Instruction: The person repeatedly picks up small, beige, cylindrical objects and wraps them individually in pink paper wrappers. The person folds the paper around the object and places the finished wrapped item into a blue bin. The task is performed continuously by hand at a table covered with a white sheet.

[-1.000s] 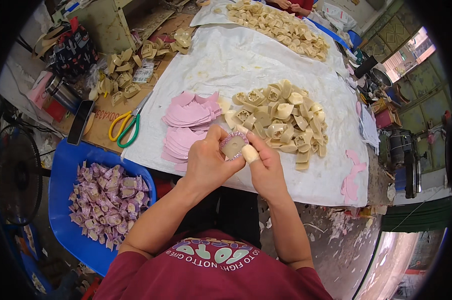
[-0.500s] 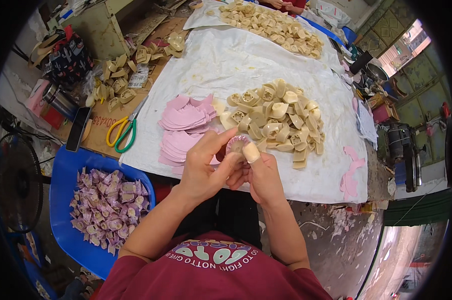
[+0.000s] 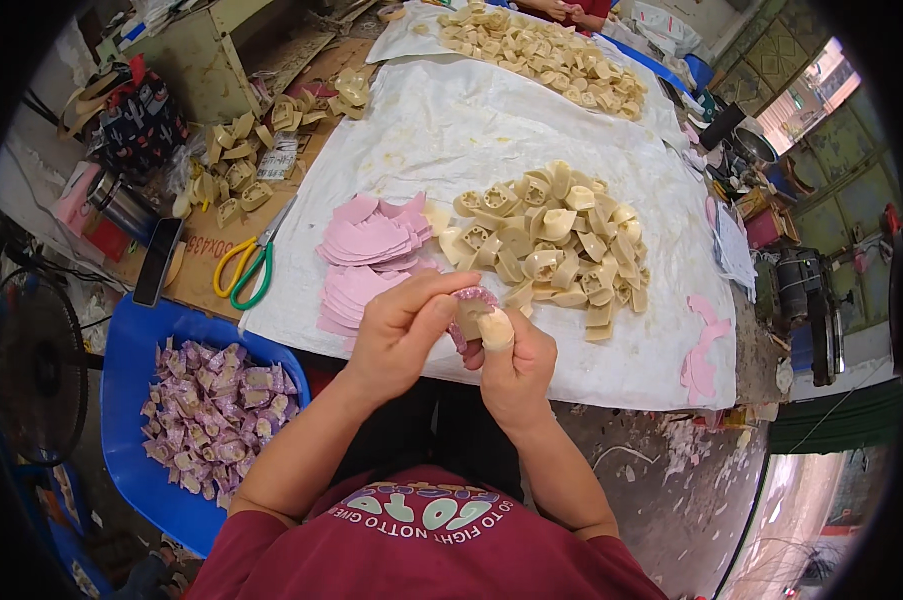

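Both hands meet at the table's near edge around one small beige shoe heel (image 3: 474, 316) with a purple glittery covering along its rim. My left hand (image 3: 397, 340) pinches the covering at the heel's upper left edge between thumb and index finger. Gripping the heel from the lower right is my right hand (image 3: 517, 375), its thumb in a cream finger cover (image 3: 497, 330) and pressed against the piece. The heel's underside is hidden by fingers. Just beyond lie stacked pink cut pieces (image 3: 357, 295) and, to their right, a heap of bare beige heels (image 3: 562, 240).
A blue basin (image 3: 122, 410) at lower left holds many purple-covered heels (image 3: 222, 415). Scissors (image 3: 257, 255) with yellow and green handles and a phone (image 3: 159, 262) lie on the left. Pink scraps (image 3: 707, 350) lie at right. Another person's hands (image 3: 562, 10) are beyond a far heap.
The heel has turned in my hands, showing more of its beige face. My left fingers have shifted onto its upper edge, and my right thumb has moved slightly down.
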{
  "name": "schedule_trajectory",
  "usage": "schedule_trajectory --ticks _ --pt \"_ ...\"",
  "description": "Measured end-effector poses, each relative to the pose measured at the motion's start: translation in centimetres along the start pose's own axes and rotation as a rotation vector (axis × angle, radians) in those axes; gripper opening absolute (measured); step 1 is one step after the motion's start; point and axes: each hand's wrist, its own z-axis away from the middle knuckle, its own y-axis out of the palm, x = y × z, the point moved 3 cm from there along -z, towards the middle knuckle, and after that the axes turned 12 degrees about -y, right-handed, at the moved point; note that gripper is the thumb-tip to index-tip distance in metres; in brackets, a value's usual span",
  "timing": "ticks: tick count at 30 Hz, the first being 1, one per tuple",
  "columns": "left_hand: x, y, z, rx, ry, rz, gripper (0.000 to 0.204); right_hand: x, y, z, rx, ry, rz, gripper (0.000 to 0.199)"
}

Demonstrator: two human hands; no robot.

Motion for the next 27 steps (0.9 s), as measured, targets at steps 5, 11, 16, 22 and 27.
schedule_trajectory --ticks 5,11,16,22,27 --pt "-0.2 -0.5 -0.4 0.108 -0.042 -0.036 0.024 0.1 0.1 0.3 0.039 -0.145 0.152 0.029" --pt "-0.3 0.2 0.2 0.115 -0.239 -0.018 0.031 -0.5 0.8 0.6 -0.077 0.497 -0.428 0.038" --pt "0.4 -0.9 -0.2 0.195 -0.032 0.008 0.036 -0.3 0.5 -1.1 0.035 0.715 -0.944 0.047" --pt "0.1 -2.0 -0.8 0.175 0.007 0.198 0.021 -1.8 -0.3 -1.0 0.032 0.538 -0.667 0.038" --pt "1.4 -1.8 -0.6 0.178 0.004 0.168 0.019 -0.1 -0.8 -1.9 -0.048 0.15 -0.45 0.017"
